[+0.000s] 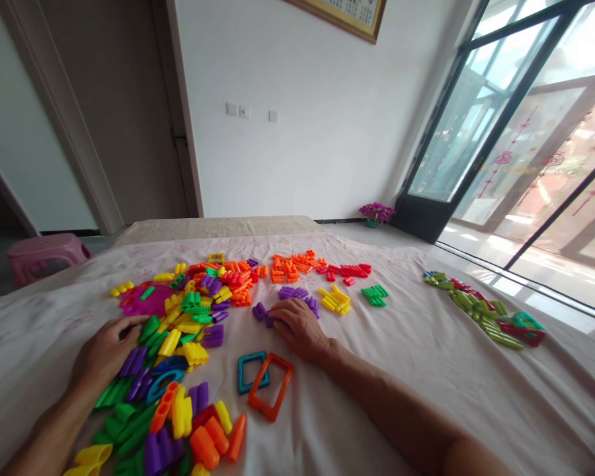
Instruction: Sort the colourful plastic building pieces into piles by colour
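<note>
My left hand (108, 347) rests at the left edge of a mixed pile of plastic building blocks. Its thumb and fingers are a little apart, with the fingertips beside a green block (149, 328). Over a small purple group, my right hand (297, 325) curls its fingers down onto a purple block (260, 312); the palm hides part of what lies beneath. More purple blocks (291, 292) lie just behind that hand. Between the hands and nearer to me, an orange rectangular frame (283, 390) overlaps a blue square frame (240, 375).
Sorted groups of orange blocks (285, 268), red blocks (354, 270), yellow blocks (335, 301) and green blocks (375, 295) lie farther back. Olive-green pieces (496, 330) lie at the right. The table has a pale cloth (391, 377). A pink stool (47, 256) stands left.
</note>
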Demonstrator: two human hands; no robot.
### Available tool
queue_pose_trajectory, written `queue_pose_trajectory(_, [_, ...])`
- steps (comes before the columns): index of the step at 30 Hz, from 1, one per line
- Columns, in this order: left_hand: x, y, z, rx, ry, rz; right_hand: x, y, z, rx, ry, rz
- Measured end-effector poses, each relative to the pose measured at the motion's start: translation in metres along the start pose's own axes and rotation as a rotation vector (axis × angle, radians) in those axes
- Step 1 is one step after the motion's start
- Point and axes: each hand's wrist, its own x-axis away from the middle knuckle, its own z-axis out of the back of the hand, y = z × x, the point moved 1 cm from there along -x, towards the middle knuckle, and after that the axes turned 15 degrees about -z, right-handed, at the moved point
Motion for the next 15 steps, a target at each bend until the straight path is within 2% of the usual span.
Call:
queue_pose_trajectory(2, [0.0002,-0.0005,0.0001,-0.004,0.002,0.005,0.0006,0.0022,-0.0004,0.054,0.027,-0.046])
queue_pose_trajectory(6, [0.0010,0.0005,0.0005,0.004,0.002,0.003,0.0014,0.0076,-0.0020,0.111,-0.019,-0.102])
queue_pose_trajectory(15, [0.0008,0.0010,0.0011,-0.007,-0.021,0.021,0.0038,0.0082,-0.0048,0.047,0.009,0.017])
